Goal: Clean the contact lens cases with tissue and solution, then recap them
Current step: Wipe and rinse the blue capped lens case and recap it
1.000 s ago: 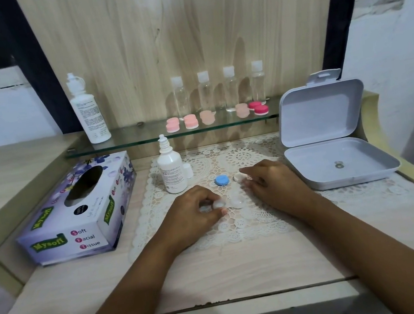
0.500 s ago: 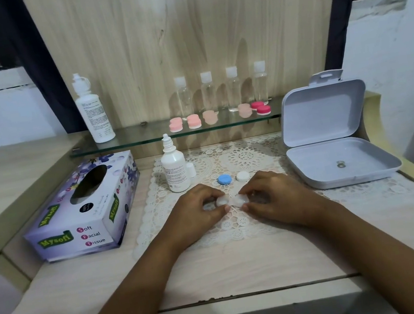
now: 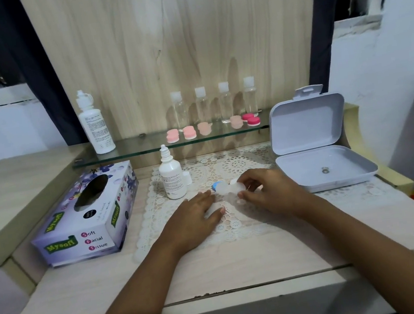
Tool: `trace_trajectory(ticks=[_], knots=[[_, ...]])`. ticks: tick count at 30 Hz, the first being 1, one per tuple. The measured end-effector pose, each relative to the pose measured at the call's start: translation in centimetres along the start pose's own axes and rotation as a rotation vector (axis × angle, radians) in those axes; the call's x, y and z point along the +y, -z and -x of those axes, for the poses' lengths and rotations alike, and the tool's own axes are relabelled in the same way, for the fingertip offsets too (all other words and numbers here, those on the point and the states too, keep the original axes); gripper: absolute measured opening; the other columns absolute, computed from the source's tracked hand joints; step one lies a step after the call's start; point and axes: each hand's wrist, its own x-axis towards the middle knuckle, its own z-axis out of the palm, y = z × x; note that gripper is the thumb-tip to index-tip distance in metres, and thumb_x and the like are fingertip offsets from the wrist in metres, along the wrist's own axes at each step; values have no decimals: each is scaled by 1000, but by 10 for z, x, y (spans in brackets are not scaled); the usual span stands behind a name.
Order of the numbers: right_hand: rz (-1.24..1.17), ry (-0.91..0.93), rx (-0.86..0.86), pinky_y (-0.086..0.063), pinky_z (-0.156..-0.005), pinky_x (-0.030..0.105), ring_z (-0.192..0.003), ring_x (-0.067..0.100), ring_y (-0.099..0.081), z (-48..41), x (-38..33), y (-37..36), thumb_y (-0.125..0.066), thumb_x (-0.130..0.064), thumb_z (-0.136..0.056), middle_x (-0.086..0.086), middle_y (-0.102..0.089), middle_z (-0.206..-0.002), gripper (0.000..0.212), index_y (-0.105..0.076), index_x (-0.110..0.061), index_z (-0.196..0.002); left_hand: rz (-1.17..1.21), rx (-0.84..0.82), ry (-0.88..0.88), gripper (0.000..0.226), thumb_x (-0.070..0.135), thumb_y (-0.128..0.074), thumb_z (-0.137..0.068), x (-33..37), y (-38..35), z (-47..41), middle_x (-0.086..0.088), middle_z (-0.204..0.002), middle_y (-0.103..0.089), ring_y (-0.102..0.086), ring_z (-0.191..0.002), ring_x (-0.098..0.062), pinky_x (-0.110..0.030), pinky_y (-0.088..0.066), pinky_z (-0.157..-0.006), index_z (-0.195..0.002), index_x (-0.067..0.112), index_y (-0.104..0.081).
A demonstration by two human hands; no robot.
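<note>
Head view: at a pale wooden worktop (image 3: pixel 243 264), a person works over a white lace mat (image 3: pixel 249 162) in the middle of the frame. The right hand (image 3: pixel 267 190) has its fingers curled round a translucent lens case (image 3: pixel 228 189), holding it just above the mat at frame center. The left hand (image 3: pixel 196 217) lies flat on the lace beside it, fingers straight and gripping nothing. A blue cap (image 3: pixel 215 185) sits just behind the case.

A small white solution bottle (image 3: pixel 172 178) stands upright at the mat's upper left corner, a loose white cap (image 3: pixel 187 178) beside it. A purple tissue box (image 3: pixel 88 215) lies at center left. An open white hinged box (image 3: pixel 314 146) rests at center right, a small metal piece in its base.

Behind, a glass shelf (image 3: pixel 132 151) carries a tall white bottle (image 3: pixel 95 125), four clear bottles (image 3: pixel 226 103) and a row of pink lens cases (image 3: pixel 189 132). A light wood panel (image 3: pixel 170 41) backs the shelf, flanked by dark curtains (image 3: pixel 33 61) and white walls (image 3: pixel 388 62).
</note>
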Motion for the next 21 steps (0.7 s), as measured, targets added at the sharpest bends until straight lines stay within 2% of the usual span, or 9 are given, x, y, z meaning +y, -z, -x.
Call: trace_trajectory(ticks=[3, 9, 12, 14, 17, 21], knots=[[18, 8, 32, -47, -75, 17, -86, 11, -61, 1, 0, 14, -66, -24, -84, -4, -64, -90, 26, -63, -14, -107, -7, -10, 10, 55, 46, -38, -97, 1, 0, 1, 10, -155, -20, -13, -143, -5, -20, -9, -111, -146, 23, -29], [96, -24, 107, -45, -73, 18, -81, 12, -59, 10, 15, 48, -67, -23, -84, -1, -64, -89, 27, -62, -11, -107, 6, -18, 26, 56, 46, -38, -97, 3, 3, 4, 10, -155, -19, -13, -142, -4, -22, -9, -113, -146, 22, -28], [164, -12, 154, -40, -64, 10, -80, 17, -61, 15, 29, 66, -68, -17, -82, -1, -62, -83, 23, -64, -8, -103, 18, -14, 24, 55, 44, -39, -97, 7, 5, 6, 9, -155, -20, -15, -142, -6, -22, -10, -113, -146, 21, -29], [202, -8, 178, -44, -67, 16, -80, 21, -62, 18, 39, 77, -68, -14, -82, 4, -65, -84, 23, -63, -5, -103, 25, -10, 24, 55, 44, -39, -97, 8, 6, 7, 9, -155, -21, -15, -142, -6, -22, -11, -112, -146, 20, -29], [315, -6, 183, -51, -74, 38, -80, 25, -62, 22, 56, 90, -65, -14, -83, 8, -66, -88, 24, -60, -6, -105, 31, -5, 25, 54, 44, -40, -97, 6, 5, 6, 8, -154, -22, -17, -142, -5, -21, -12, -112, -145, 20, -31], [544, -27, 105, -45, -69, 37, -83, 33, -57, 25, 70, 101, -60, -12, -86, 10, -61, -95, 23, -56, -7, -108, 22, -9, 21, 54, 43, -40, -97, 5, 4, 4, 8, -154, -24, -17, -142, -6, -22, -13, -113, -145, 20, -32]])
